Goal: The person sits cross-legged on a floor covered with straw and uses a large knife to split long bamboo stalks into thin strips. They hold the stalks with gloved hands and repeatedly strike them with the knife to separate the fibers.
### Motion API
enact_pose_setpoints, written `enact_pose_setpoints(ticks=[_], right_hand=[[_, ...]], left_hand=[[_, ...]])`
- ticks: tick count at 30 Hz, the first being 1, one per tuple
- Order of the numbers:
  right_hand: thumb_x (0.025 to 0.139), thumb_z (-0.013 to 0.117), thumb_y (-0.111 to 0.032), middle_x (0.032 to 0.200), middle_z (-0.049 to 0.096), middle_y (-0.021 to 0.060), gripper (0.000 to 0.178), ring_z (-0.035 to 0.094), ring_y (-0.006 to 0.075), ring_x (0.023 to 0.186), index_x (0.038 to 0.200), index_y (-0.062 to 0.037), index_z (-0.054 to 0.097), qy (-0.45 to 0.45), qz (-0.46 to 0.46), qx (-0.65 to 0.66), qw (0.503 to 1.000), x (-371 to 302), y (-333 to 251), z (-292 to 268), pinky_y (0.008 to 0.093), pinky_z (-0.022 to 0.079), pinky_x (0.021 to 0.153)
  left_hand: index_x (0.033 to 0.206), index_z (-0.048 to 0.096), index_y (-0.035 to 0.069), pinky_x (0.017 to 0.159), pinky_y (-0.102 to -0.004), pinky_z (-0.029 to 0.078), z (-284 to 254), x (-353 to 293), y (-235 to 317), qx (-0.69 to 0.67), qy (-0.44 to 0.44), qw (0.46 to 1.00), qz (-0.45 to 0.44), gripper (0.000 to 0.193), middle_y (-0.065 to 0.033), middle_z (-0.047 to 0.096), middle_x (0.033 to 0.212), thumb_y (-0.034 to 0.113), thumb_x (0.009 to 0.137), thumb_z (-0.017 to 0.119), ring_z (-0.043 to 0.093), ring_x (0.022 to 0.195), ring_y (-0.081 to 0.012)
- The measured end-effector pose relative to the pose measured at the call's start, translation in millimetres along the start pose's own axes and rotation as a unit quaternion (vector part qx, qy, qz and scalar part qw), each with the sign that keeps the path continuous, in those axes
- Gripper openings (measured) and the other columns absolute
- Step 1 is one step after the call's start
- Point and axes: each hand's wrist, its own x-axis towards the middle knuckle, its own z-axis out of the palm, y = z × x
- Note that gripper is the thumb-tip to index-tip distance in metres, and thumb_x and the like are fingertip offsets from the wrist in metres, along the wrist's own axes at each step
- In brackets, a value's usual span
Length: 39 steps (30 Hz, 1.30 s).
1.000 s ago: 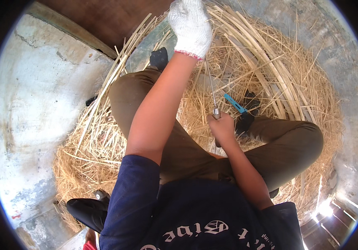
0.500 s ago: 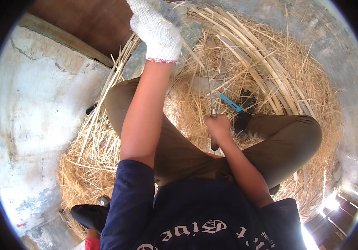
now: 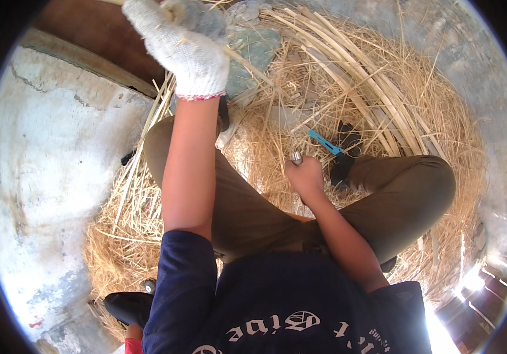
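Observation:
My left hand [image 3: 185,47], in a white knitted glove with a red-edged cuff, reaches to the upper left and is closed around a pale bamboo strip [image 3: 247,64]. One end of the strip slants down right from the glove, over the straw-like shavings. My bare right hand [image 3: 306,177] is between my bent legs, wrapped round the handle of a knife. The knife's metal collar [image 3: 296,157] shows above my fist; its blade is hard to make out now.
Long split strips [image 3: 377,88] lie in a curved bundle at the upper right on shavings [image 3: 460,153]. A blue flat piece [image 3: 324,143] is beside my dark footwear [image 3: 348,144]. A worn wall [image 3: 59,153] stands at left. At lower left is another person's red clothing [image 3: 132,346].
My gloved left hand has moved left and slightly down with the strip. My right hand has shifted slightly up and left, and the knife has tilted, so its blade no longer shows clearly.

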Motion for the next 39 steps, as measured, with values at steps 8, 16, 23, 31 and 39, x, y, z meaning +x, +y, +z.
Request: enact_pose_setpoints(ticks=[8, 16, 23, 31, 39], right_hand=[[0.083, 0.070, -0.029, 0.081, 0.073, 0.0238, 0.032, 0.073, 0.0395, 0.080, 0.085, 0.0020, 0.074, -0.088, 0.069, 0.064, 0.992, 7.4, 8.8, 2.6, 0.0450, 0.057, 0.077], [0.085, 0.071, -0.027, 0.068, 0.068, 0.0163, 0.026, 0.069, 0.0338, 0.064, 0.080, -0.0016, 0.070, -0.013, -0.098, 0.026, 0.995, -21.0, -24.6, -9.6, 0.0426, 0.054, 0.064], [0.086, 0.070, -0.025, 0.064, 0.065, 0.0158, 0.027, 0.067, 0.0295, 0.059, 0.077, -0.0002, 0.068, -0.008, -0.023, 0.041, 0.999, 2.0, 5.3, 1.9, 0.0425, 0.051, 0.061], [0.084, 0.068, -0.027, 0.071, 0.070, 0.0229, 0.033, 0.071, 0.0363, 0.069, 0.078, 0.0047, 0.070, -0.027, 0.032, 0.075, 0.996, 2.6, 4.6, 2.8, 0.0446, 0.054, 0.069], [0.085, 0.070, -0.021, 0.059, 0.061, 0.0110, 0.028, 0.060, 0.0216, 0.053, 0.069, 0.0005, 0.061, -0.048, 0.044, 0.161, 0.985, 1.6, -3.0, -4.2, 0.0377, 0.048, 0.056]], left_hand=[[0.061, 0.031, 0.018, 0.049, -0.0320, 0.018, -0.5, 7.2, 11.2, 0.008, 0.000, 1.000, 0.026, 0.074, 0.0032, 0.027, 0.057, 0.083, 0.090, 0.051, 0.023, 0.052, -0.0160], [0.060, 0.036, 0.017, 0.052, -0.0312, 0.027, -10.4, 8.1, 22.3, 0.036, 0.031, 0.998, 0.033, 0.076, 0.0005, 0.030, 0.059, 0.086, 0.087, 0.052, 0.029, 0.056, -0.0181], [0.055, 0.036, 0.020, 0.053, -0.0310, 0.022, -23.7, 12.6, 42.7, -0.083, -0.055, 0.995, 0.018, 0.078, 0.0043, 0.025, 0.054, 0.092, 0.078, 0.056, 0.021, 0.054, -0.0170], [0.054, 0.023, 0.021, 0.051, -0.0315, 0.016, -13.1, 10.1, 54.9, -0.028, -0.011, 0.999, 0.030, 0.083, 0.0037, 0.015, 0.052, 0.095, 0.076, 0.054, 0.015, 0.051, -0.0159], [0.056, 0.023, 0.021, 0.046, -0.0306, 0.017, -40.2, 26.3, 70.1, -0.141, -0.084, 0.986, 0.028, 0.081, 0.0049, 0.018, 0.051, 0.093, 0.080, 0.051, 0.018, 0.047, -0.0144]])
